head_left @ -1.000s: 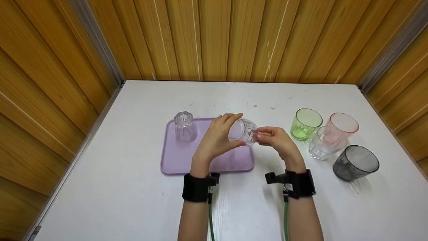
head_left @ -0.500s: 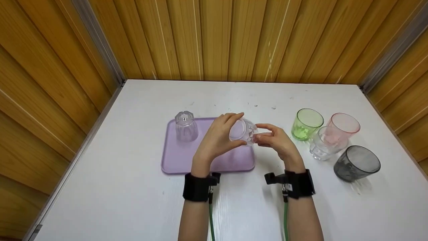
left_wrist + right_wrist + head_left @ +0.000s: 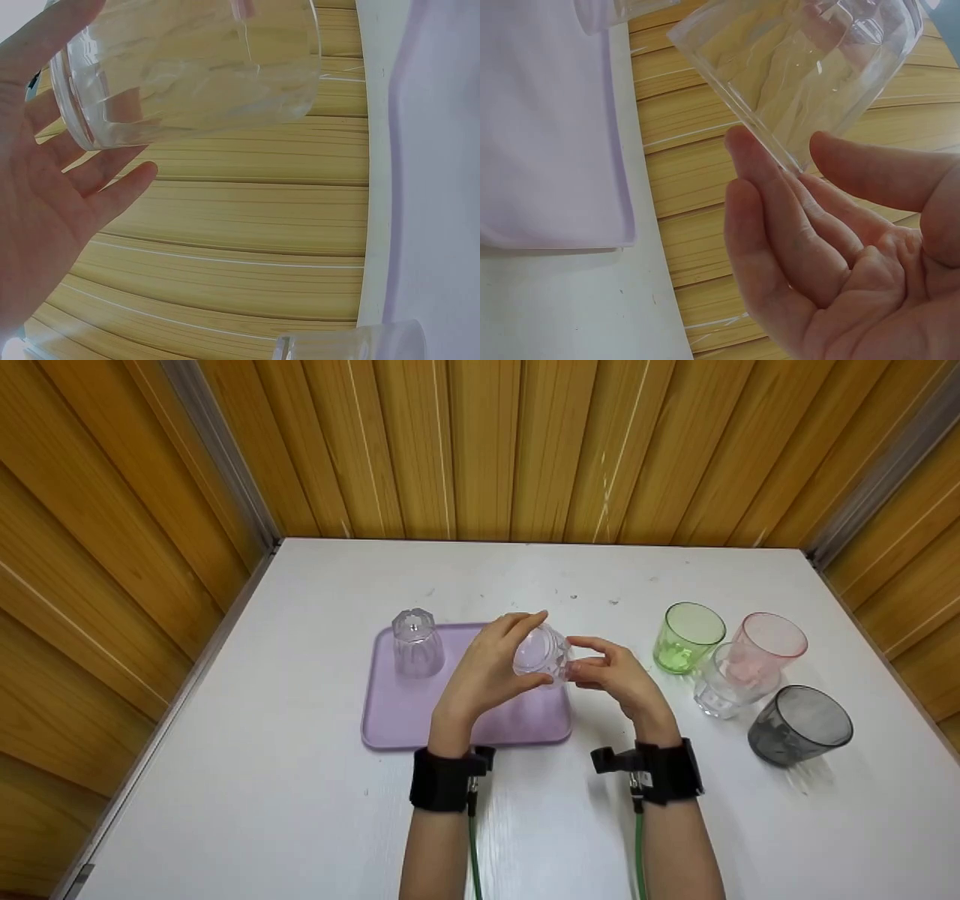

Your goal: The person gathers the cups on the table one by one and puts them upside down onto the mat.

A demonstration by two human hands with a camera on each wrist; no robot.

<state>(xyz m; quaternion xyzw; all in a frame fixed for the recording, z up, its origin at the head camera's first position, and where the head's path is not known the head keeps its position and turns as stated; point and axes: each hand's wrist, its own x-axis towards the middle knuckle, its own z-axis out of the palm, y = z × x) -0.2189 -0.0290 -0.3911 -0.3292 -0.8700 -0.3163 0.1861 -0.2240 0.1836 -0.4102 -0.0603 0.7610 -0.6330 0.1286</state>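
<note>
A clear faceted drinking glass (image 3: 541, 651) is held sideways above the right part of a lilac tray (image 3: 405, 718). My left hand (image 3: 487, 667) grips its thick-based end, thumb below and fingers above. At the opposite end, my right hand (image 3: 619, 679) has its thumb and fingertips at the rim, as the right wrist view shows the glass (image 3: 802, 67) tilted over the fingers. A second clear glass (image 3: 417, 649) stands upside down at the tray's back left corner.
On the right of the white table (image 3: 262, 795) stand a green glass (image 3: 679, 651), a pink glass (image 3: 772, 637), a short clear glass (image 3: 720, 701) and a dark grey glass (image 3: 787, 735). Wood-patterned walls (image 3: 480, 450) enclose the back and sides.
My right thumb and index finger have spread apart and moved slightly left along the glass. The glass has turned a little in my left hand, which stays nearly still.
</note>
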